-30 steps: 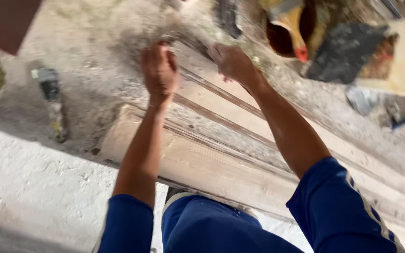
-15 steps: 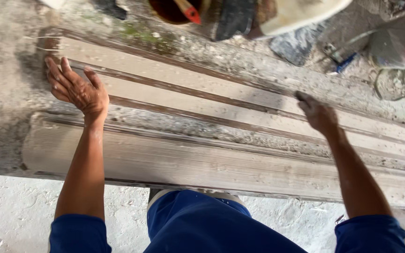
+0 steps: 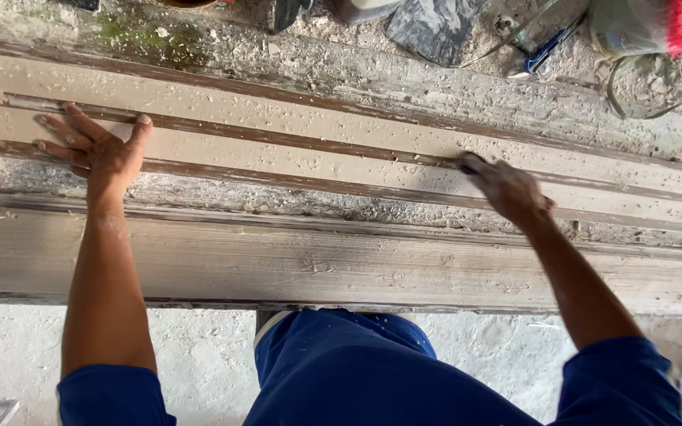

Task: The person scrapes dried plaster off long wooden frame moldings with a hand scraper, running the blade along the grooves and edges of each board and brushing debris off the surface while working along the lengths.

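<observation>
Left hand (image 3: 103, 150) spread flat on grooved wooden moulding (image 3: 317, 154), right hand (image 3: 507, 189) curled (grip unclear) on it.

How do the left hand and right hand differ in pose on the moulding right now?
The left hand lies flat with fingers spread near the left end of the long grooved moulding; the right hand is curled, fingertips pressed to a dark groove farther along. The left hand is sharp, the right hand blurred. Whether the right hand grips something small cannot be told. Both touch the moulding, arms reaching over the grey front beam.
</observation>
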